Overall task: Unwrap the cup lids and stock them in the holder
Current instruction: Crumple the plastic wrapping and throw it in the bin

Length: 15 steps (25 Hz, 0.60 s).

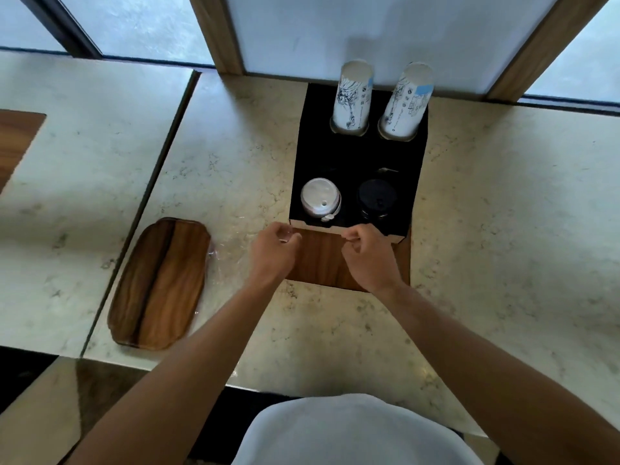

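A pale marble counter (pixel 335 330) runs beneath frosted windows with wooden frames. Nearest the viewer, a person's two bare forearms reach forward over it. The left hand (pixel 273 248) is loosely curled, fingertips pinched on a crumple of clear plastic wrap (pixel 288 237). The right hand (pixel 367 251) is curled almost into a fist, thumb against forefinger; whether it also holds wrap cannot be told. Both hands hover just in front of a dark holder (pixel 359 156) with a wood front panel.

To the left lies one wooden tray (pixel 161 283), with more clear film (pixel 214 260) beside its right edge.

In the holder's near row sit one stack of white lids (pixel 321 198) on the left and one stack of black lids (pixel 376 198) on the right. In the far row stand two stacks of printed paper cups (pixel 352 99), upside down, side by side.

The lids appear already stocked, so the step in hand seems to be clearing away wrap. To do it well, gather all the film into one hand, keep it clear of the lid wells, and avoid knocking the stacks.
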### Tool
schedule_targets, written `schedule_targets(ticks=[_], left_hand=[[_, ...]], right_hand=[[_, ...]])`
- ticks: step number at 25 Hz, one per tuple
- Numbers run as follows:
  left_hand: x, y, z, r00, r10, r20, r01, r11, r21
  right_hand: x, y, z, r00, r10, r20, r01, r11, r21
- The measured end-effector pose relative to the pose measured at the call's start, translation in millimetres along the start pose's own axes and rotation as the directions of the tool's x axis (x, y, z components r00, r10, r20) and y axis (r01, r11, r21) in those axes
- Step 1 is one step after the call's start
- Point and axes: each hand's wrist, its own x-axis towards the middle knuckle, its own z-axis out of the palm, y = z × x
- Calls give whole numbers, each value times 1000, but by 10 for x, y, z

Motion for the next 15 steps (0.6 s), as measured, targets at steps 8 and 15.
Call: schedule_targets(ticks=[8, 15], left_hand=[[-298, -722, -694, 978, -96, -183, 105, 994, 39], [-540, -1227, -991, 945, -213, -249, 225, 974, 21]], right_hand=[[-155, -394, 761, 977, -41, 211, 58, 996, -74], [-315, -571, 1322, 930, 80, 359, -33, 991, -133]])
